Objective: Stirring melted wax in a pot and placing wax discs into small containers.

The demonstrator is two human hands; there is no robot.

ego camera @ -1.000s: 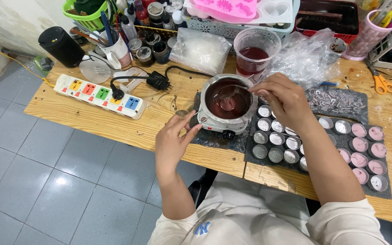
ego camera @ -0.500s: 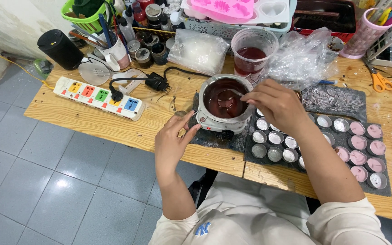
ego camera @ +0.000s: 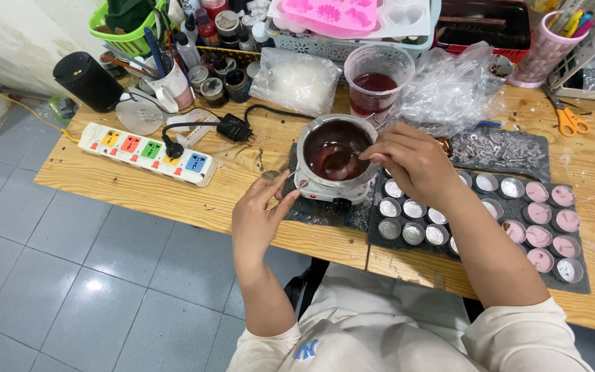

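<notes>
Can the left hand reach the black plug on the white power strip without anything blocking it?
Probably yes. The left hand rests by the melting pot, pinching its thin handle, and only bare wooden table lies between it and the black plug on the power strip. It must release the handle first.

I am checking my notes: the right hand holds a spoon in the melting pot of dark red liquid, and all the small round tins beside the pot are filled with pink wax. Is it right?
Not quite. In the head view, only the small round tins on the far right hold pink wax; those nearest the melting pot look empty. The right hand does hold the spoon in the pot.
</notes>
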